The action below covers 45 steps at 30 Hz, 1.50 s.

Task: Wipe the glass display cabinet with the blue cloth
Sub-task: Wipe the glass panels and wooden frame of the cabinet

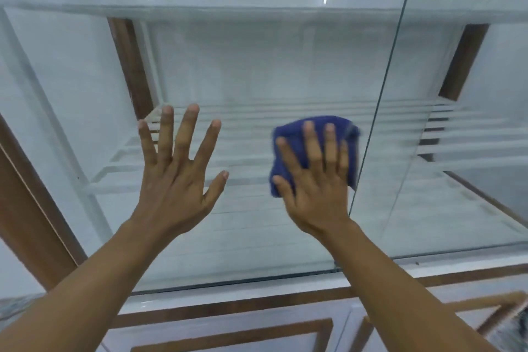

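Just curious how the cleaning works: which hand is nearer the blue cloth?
Right. The right hand lies flat on the blue cloth, pressing it against the glass pane; the left hand is spread open to the cloth's left, apart from it.

text: none legible | labels: none | numbers: none

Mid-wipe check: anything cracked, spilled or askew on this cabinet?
Nothing stands out. The glass panel shows no visible crack or spill; the right hand presses the blue cloth flat near the pane's edge, and the left hand is spread open beside it.
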Motion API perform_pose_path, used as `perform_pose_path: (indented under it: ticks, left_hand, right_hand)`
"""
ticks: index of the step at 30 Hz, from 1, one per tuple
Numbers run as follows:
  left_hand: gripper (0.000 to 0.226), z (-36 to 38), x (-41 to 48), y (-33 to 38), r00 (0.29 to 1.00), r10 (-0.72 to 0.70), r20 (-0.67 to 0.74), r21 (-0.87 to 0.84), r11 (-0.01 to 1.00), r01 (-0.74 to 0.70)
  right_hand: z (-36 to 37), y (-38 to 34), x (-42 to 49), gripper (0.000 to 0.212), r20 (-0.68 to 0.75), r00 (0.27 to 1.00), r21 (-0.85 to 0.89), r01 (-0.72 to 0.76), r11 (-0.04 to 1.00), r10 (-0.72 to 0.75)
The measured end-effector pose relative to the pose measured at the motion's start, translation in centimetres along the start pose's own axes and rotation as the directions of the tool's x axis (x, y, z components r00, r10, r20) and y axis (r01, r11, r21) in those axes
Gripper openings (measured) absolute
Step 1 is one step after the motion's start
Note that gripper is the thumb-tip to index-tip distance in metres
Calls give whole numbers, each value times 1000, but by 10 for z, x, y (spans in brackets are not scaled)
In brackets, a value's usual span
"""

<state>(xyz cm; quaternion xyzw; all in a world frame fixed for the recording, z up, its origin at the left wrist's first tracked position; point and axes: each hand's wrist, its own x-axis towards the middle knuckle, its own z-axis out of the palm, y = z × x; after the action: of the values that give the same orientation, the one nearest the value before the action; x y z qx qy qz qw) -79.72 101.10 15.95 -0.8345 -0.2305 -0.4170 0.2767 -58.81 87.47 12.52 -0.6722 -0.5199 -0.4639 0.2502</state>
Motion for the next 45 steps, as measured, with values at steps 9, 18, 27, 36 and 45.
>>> perform_pose_path:
  ticks: [9, 18, 27, 36, 45]
  left_hand:
    - [73, -89, 104, -94, 996, -86, 1, 139, 987, 85]
    - [74, -126, 107, -177, 996, -86, -14, 264, 961, 86]
    - [59, -143, 102, -256, 991, 62, -116, 310, 950, -23]
    - [69, -135, 93, -266, 964, -68, -256, 170, 979, 114]
    - [69, -132, 90, -268, 950, -84, -302, 66, 992, 109]
  right_hand:
    - [-73, 82, 152, 74, -152, 896, 60, -414, 908, 418]
    - [-73, -86, 267, 71, -200, 936, -30, 289, 957, -289]
    - [-76, -125, 283, 70, -317, 715, 170, -604, 779, 623]
    - [-62, -200, 311, 72, -255, 967, -48, -12, 999, -1]
    - [-47, -263, 319, 72, -220, 947, -68, 227, 972, -236]
